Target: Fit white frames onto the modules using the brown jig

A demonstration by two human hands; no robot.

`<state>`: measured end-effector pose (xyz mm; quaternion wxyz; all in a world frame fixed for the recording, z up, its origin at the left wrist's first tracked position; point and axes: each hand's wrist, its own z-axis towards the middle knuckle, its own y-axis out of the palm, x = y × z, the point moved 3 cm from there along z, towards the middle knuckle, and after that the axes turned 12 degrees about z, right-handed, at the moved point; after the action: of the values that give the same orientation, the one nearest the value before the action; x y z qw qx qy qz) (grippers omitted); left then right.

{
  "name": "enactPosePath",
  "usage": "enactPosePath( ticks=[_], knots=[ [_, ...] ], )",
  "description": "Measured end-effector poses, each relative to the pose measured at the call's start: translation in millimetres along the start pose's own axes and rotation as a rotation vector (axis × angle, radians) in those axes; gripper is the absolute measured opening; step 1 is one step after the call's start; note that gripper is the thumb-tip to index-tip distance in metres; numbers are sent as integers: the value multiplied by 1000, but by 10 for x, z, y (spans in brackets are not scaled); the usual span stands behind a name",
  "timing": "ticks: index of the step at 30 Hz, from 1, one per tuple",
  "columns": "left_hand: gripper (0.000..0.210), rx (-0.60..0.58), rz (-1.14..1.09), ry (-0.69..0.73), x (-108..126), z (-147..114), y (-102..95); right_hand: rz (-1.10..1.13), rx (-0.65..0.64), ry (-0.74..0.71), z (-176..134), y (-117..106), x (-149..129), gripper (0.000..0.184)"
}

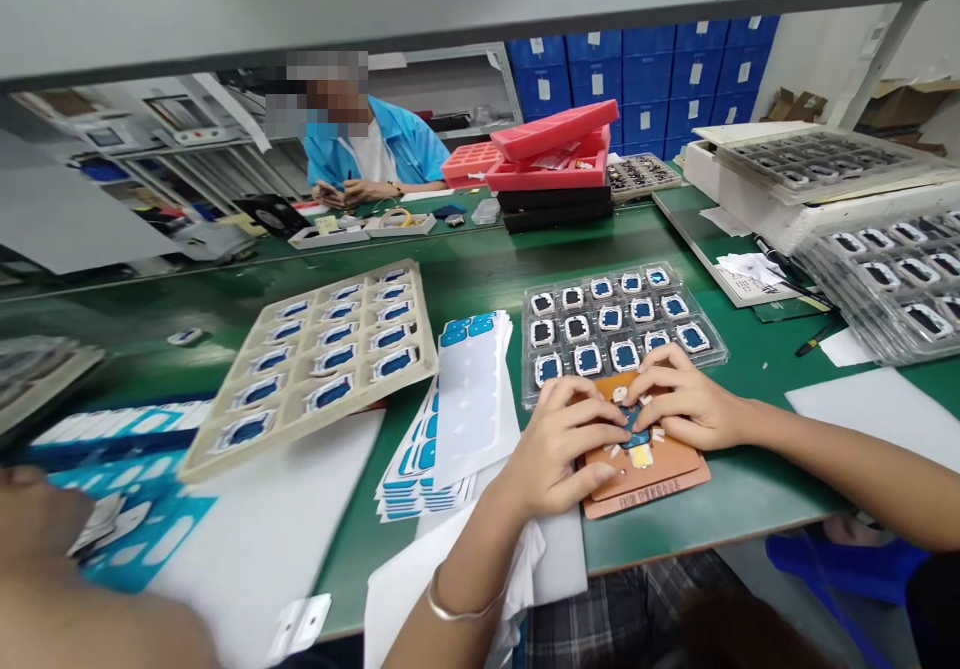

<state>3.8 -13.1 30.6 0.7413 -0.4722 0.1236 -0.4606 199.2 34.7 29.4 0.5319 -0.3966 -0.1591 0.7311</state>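
Observation:
My left hand and my right hand meet over a brown fixture plate near the front edge of the green bench. Their fingertips press on a small blue-and-white part seated in the fixture. Just beyond my fingers lies a clear blister tray holding rows of small square parts, some blue, some dark. A stack of white sticker sheets with blue labels lies to the left of my left hand.
A beige tray of blue parts sits tilted at the left. Stacked clear trays fill the right side. Red and black trays stand at the back. A person in a blue shirt works opposite; another arm shows at lower left.

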Motion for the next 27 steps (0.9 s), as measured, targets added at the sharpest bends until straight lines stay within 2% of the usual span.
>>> enactPosePath(
  ticks=[4, 7, 10, 12, 14, 19, 24, 27],
  knots=[
    [54, -7, -11, -28, 16, 13, -9, 43, 45, -6, 97, -94, 39, 26],
    [60, -1, -1, -32, 12, 12, 1, 72, 66, 89, 301, -165, 252, 21],
    [64, 4, 9, -27, 7, 7, 15, -64, -67, 320, 582, -113, 578, 15],
    [65, 6, 14, -24, 8, 1, 20, -222, -208, 485, 748, -12, 774, 22],
    [64, 10, 19, -13, 17, -7, 19, -315, -298, 568, 872, 103, 906, 27],
    [63, 13, 17, 15, 54, -14, 8, -247, -315, 603, 980, 269, 1099, 26],
    [63, -26, 48, 11, 74, -4, 15, -99, -222, 622, 974, 174, 1178, 30],
    [60, -44, 60, 4, 83, -4, 23, -4, -179, 589, 942, 81, 1070, 20]
  ],
)
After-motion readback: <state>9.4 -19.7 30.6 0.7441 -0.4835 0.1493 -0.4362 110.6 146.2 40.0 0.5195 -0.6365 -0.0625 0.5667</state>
